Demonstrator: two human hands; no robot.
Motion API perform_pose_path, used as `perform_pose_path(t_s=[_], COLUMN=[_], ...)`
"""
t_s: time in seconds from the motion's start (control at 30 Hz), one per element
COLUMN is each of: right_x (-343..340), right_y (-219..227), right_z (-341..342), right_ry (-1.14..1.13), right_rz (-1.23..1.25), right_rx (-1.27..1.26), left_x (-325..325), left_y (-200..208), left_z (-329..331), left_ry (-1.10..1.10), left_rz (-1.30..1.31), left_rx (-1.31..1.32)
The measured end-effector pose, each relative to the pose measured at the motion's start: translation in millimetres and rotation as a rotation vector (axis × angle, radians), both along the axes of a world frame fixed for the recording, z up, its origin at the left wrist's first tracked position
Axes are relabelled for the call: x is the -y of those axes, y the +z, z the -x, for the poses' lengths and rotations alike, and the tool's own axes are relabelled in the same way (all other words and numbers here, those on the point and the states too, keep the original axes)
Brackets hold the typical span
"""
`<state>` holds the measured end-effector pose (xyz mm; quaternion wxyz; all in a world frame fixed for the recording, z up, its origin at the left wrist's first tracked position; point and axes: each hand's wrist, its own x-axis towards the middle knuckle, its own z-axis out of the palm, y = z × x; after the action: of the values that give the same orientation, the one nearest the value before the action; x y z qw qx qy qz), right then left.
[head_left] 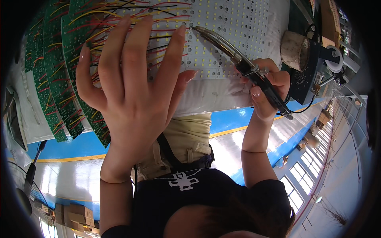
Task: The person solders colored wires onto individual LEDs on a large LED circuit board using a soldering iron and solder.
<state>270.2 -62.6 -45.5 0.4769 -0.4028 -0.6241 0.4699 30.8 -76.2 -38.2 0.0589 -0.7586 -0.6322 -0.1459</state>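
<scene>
My left hand (133, 79) is spread palm down over red, yellow and black wires (160, 37). Its index fingertip rests by the wire ends on a white board (226, 47) dotted with small yellow LEDs and round holes. Gripped in my right hand (272, 77) is a black soldering iron (274, 95) with a thin clear tube along its shaft. The iron's tip points left and meets the board close to my left index fingertip. Green circuit boards (71, 71), overlapping at the left, carry the wires' other ends. My left hand hides some wires.
Right of the board stand a stained off-white cylinder (294, 49), a black box (303, 81) and a white reel (332, 57). A fan (27, 190) is at the lower left. Cardboard boxes (79, 217) lie farther off on the blue and grey floor (71, 178).
</scene>
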Motion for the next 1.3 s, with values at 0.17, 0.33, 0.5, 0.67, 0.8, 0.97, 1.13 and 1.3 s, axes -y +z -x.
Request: perform_pose_path(t_s=[0.17, 0.33, 0.5, 0.67, 0.8, 0.97, 1.13, 1.3], right_x=[-1.2, -1.0, -0.5, -0.6, -0.5, 0.0, -0.8, -0.7], right_y=[-1.0, -1.3, -0.3, 1.0, 0.1, 0.2, 0.1, -1.1], right_z=[-0.7, -0.8, -0.7, -0.3, -1.1, -0.8, 0.9, 0.4], right_ry=[0.023, 0.023, 0.030, 0.030, 0.039, 0.039, 0.037, 0.042], right_rz=[-0.021, -0.021, -0.023, -0.012, -0.016, -0.038, -0.065, -0.085], right_rx=[-0.004, -0.020, -0.017, -0.018, -0.020, -0.010, 0.008, 0.014], left_x=[0.7, 0.7, 0.5, 0.4, 0.4, 0.4, 0.7, 1.3], left_y=[1.3, 0.6, 2.9, 3.1, 2.7, 2.7, 3.3, 4.7], left_z=[0.1, -0.3, -0.4, 0.4, 0.4, 0.4, 0.5, 0.2], left_ry=[0.005, 0.004, 0.010, 0.007, 0.007, 0.004, 0.007, 0.007], left_rz=[0.002, 0.011, 0.022, 0.029, 0.026, 0.028, 0.034, 0.048], left_rx=[0.001, 0.002, -0.006, -0.016, -0.013, -0.006, 0.000, -0.017])
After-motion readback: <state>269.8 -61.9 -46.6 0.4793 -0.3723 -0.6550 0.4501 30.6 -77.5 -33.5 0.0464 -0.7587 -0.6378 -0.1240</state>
